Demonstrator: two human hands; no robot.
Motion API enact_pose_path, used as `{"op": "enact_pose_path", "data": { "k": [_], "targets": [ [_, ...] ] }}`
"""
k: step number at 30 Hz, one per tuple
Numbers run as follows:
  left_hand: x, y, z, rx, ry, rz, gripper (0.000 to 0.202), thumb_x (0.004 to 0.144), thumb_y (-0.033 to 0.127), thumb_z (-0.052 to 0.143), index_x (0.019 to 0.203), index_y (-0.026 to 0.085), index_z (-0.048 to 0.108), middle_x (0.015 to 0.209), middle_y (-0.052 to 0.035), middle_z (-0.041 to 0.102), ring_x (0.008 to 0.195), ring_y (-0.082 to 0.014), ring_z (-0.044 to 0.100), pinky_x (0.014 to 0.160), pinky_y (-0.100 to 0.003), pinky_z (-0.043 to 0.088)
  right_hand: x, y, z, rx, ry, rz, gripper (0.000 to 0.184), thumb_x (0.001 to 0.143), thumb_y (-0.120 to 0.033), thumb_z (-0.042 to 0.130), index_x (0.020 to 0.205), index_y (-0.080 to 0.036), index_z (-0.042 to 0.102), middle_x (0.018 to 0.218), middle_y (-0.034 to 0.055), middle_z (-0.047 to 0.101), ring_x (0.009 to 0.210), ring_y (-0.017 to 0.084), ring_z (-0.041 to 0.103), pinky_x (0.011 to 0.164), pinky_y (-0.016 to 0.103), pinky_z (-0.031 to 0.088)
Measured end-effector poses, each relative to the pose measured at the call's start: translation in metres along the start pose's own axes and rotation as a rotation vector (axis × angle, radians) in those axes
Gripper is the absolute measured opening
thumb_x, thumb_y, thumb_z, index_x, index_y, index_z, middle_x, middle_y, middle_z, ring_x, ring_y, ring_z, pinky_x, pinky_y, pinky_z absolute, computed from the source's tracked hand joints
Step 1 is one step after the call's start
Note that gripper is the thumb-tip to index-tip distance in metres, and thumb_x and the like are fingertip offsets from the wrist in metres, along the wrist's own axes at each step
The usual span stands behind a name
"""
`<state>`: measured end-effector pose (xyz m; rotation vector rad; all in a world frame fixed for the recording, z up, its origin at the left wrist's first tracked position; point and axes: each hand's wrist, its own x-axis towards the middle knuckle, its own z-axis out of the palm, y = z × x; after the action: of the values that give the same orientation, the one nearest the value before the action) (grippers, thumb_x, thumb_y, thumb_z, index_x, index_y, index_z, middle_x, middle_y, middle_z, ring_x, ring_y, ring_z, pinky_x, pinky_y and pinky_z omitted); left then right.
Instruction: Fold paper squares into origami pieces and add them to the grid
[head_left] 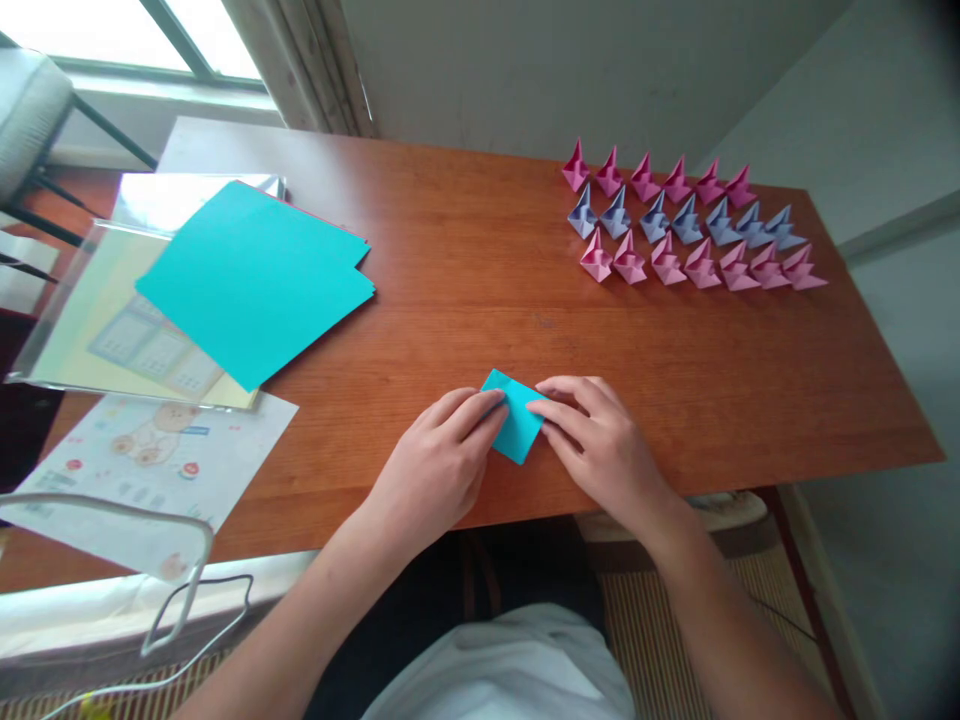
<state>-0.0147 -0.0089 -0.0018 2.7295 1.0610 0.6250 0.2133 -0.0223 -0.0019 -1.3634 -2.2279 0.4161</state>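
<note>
A small folded piece of turquoise paper [519,432] lies at an angle near the table's front edge, between my hands. My left hand [446,455] has its fingertips on the paper's left side, fingers close together. At the right edge, my right hand [596,440] pinches the paper between thumb and fingers. The layers under the fingertips are hidden. Larger turquoise sheets [262,280] lie fanned in a stack to the left.
Three rows of folded paper figures stand at the back right: dark pink [645,182], lavender [686,222] and light pink [701,266]. Clear plastic packs [67,310] and a printed sheet [225,450] lie left. A white cable [180,675] hangs at the front left.
</note>
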Motion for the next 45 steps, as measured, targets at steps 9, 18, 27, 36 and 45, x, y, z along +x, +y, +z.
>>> {"op": "enact_pose_path", "data": {
  "k": [9, 18, 27, 36, 45],
  "targets": [
    [-0.001, -0.004, 0.002, -0.097, 0.023, -0.031, 0.041, 0.089, 0.004, 0.047, 0.124, 0.008, 0.069, 0.129, -0.012, 0.071, 0.114, -0.0295, 0.062, 0.102, -0.045, 0.058, 0.002, 0.002, -0.002, -0.152, -0.027, -0.199, 0.022, 0.097, -0.012, 0.06, 0.115, -0.016, 0.072, 0.114, 0.0119, 0.072, 0.107, 0.026, 0.059, 0.095, 0.042, 0.055],
    [0.001, -0.006, 0.0, -0.199, 0.005, -0.064, 0.028, 0.092, 0.012, 0.059, 0.117, 0.014, 0.072, 0.127, -0.0088, 0.072, 0.113, -0.0268, 0.063, 0.104, -0.041, 0.056, 0.006, 0.002, 0.002, 0.011, -0.033, -0.046, 0.017, 0.1, -0.019, 0.059, 0.102, -0.02, 0.075, 0.098, 0.0075, 0.071, 0.092, 0.021, 0.061, 0.082, 0.035, 0.053],
    [0.009, -0.003, 0.009, -0.187, 0.171, -0.291, 0.019, 0.096, 0.021, 0.062, 0.112, 0.018, 0.072, 0.107, -0.0058, 0.079, 0.097, -0.0213, 0.074, 0.086, -0.032, 0.059, 0.019, -0.005, 0.008, 0.109, -0.001, 0.177, 0.01, 0.097, -0.022, 0.063, 0.098, -0.02, 0.073, 0.09, 0.0045, 0.07, 0.089, 0.021, 0.065, 0.082, 0.034, 0.05],
    [0.012, -0.002, 0.008, -0.184, 0.136, -0.408, 0.029, 0.096, 0.018, 0.059, 0.123, 0.018, 0.069, 0.114, -0.0066, 0.079, 0.099, -0.0231, 0.076, 0.085, -0.033, 0.06, 0.028, -0.013, 0.013, 0.077, 0.021, 0.318, 0.012, 0.095, -0.025, 0.066, 0.084, -0.02, 0.067, 0.08, 0.0018, 0.067, 0.08, 0.02, 0.062, 0.074, 0.032, 0.045],
    [0.013, 0.0, 0.008, -0.163, 0.182, -0.416, 0.026, 0.097, 0.018, 0.058, 0.121, 0.016, 0.07, 0.119, -0.0093, 0.077, 0.107, -0.0249, 0.072, 0.094, -0.038, 0.059, 0.03, -0.019, 0.019, -0.014, 0.049, 0.38, 0.02, 0.095, -0.029, 0.066, 0.077, -0.022, 0.063, 0.08, 0.0029, 0.066, 0.078, 0.02, 0.059, 0.072, 0.032, 0.043]
  ]
}}
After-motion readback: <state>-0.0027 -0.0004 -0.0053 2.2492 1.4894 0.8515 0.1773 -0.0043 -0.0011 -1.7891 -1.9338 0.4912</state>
